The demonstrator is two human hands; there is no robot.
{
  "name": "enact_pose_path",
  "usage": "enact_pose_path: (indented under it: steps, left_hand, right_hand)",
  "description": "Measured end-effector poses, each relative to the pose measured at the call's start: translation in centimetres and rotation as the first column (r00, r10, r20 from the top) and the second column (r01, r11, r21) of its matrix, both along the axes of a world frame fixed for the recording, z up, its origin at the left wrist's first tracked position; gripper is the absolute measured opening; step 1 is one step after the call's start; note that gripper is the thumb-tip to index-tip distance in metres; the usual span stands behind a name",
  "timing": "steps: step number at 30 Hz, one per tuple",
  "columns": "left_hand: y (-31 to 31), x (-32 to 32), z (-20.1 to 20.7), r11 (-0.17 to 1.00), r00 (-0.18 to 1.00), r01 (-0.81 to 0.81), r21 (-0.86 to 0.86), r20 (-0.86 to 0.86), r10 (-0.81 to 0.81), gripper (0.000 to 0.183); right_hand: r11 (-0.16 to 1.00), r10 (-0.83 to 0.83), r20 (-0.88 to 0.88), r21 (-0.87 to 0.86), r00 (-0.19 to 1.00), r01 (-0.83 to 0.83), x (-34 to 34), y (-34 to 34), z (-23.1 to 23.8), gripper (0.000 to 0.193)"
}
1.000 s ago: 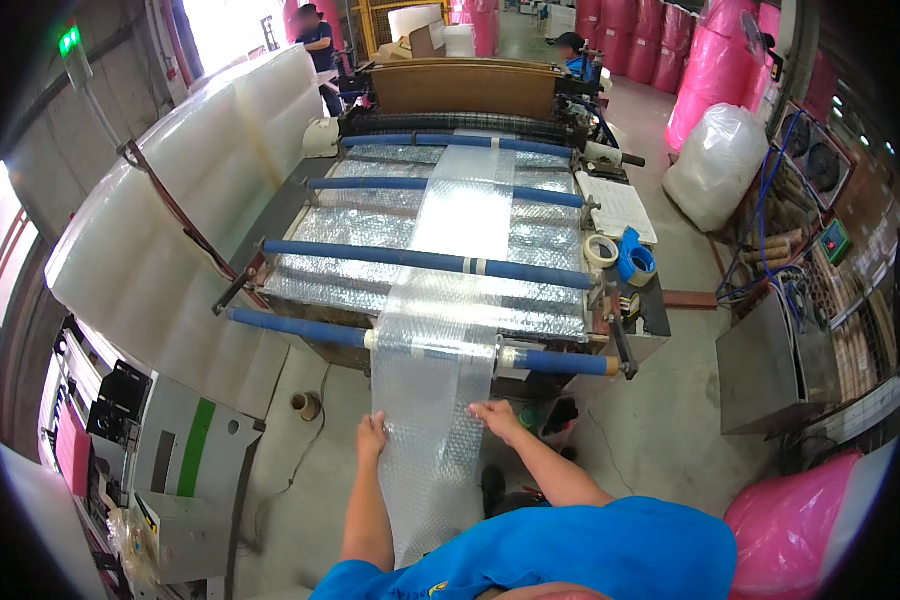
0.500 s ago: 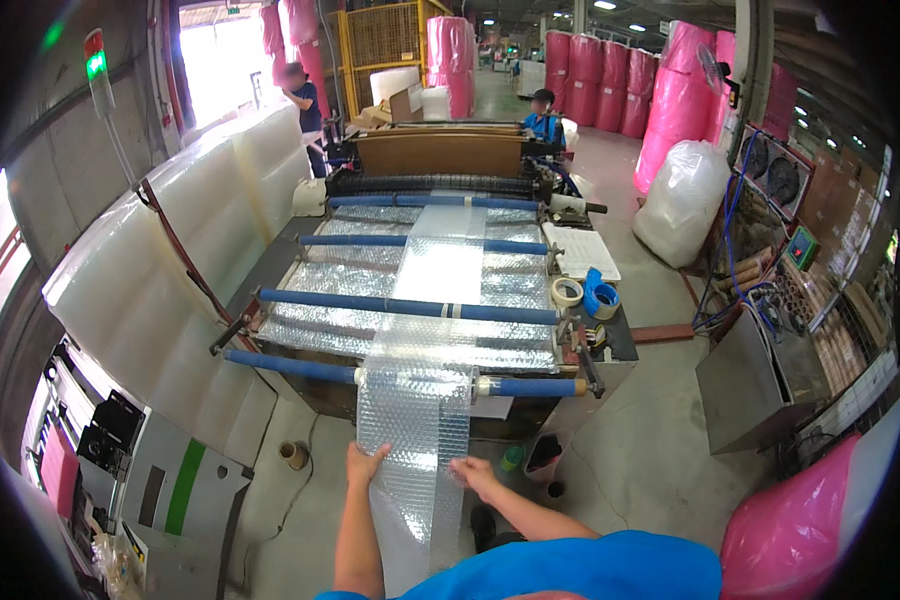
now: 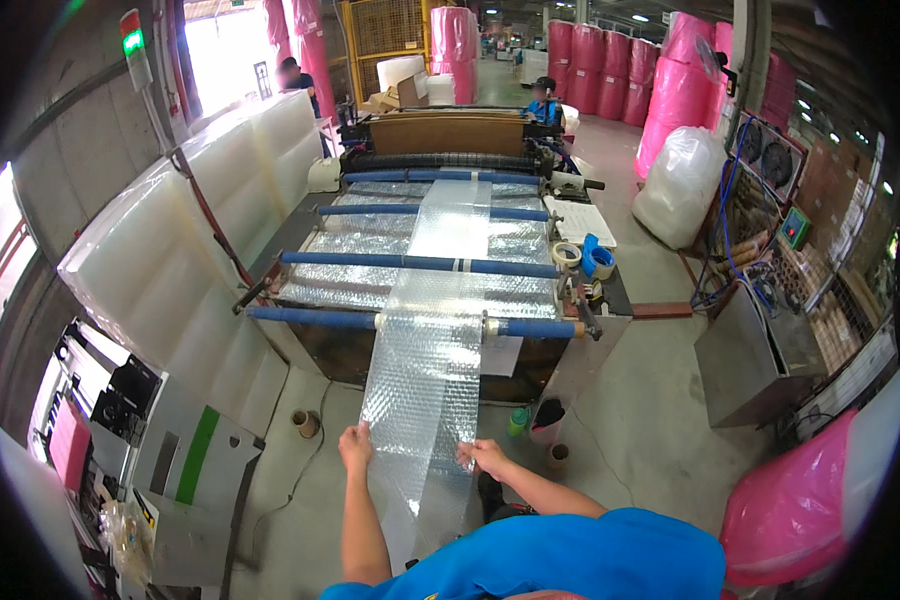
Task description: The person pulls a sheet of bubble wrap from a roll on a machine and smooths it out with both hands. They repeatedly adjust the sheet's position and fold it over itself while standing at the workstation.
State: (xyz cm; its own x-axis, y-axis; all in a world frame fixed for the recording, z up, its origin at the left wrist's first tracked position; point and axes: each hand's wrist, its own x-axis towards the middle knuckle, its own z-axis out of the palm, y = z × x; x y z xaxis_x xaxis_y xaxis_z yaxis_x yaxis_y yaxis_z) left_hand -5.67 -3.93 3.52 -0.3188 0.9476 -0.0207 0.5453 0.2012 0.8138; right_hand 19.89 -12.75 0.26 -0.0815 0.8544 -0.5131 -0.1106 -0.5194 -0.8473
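A long strip of clear bubble wrap runs over the blue rollers and hangs down toward me, crossing the floor area in front of my body. My left hand is closed on its left edge, thumb uppermost. Opposite it, my right hand pinches the right edge, with some fingertips behind the clear film. Between my hands the strip stays fairly flat. Its lower end drops out of sight past my blue shirt. The nearest blue roller carries the strip between two pale collars.
Rolls of tape and papers lie on the machine's right side. Wrapped white rolls line the left. A grey cabinet stands near left, a metal box at right. Two people work beyond the machine; pink rolls stand behind.
The view has shifted, so the near rollers sit higher in the picture. My left thumb, earlier stretched over the film, now lies closed at its edge. Both hands still hold the bubble wrap.
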Motion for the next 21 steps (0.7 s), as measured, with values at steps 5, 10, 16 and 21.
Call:
enact_pose_path:
  steps: [5,10,16,21]
  left_hand:
    - [-0.4,0.5,2.4,0.999,0.999,0.015,0.038,-0.041,-0.013,0.041]
    - [-1.6,0.4,2.5,0.997,0.992,0.068,0.044,-0.105,-0.063,0.045]
    - [-0.1,-0.3,0.4,0.986,0.987,0.155,-0.057,-0.022,-0.157,0.047]
    - [0.3,0.1,-2.2,0.975,0.956,0.224,-0.008,0.196,-0.218,0.046]
  right_hand:
    - [0.981,-0.09,-0.011,0.17,0.996,0.09,-0.5,-1.0,1.3,0.025]
    - [0.98,-0.106,0.028,0.174,0.994,0.099,-1.0,-1.7,2.8,0.026]
    - [0.969,-0.132,0.044,0.217,0.99,0.12,-1.2,-1.6,2.0,0.027]
    - [0.982,-0.106,0.145,0.168,0.984,0.081,-0.6,-1.3,0.1,0.026]
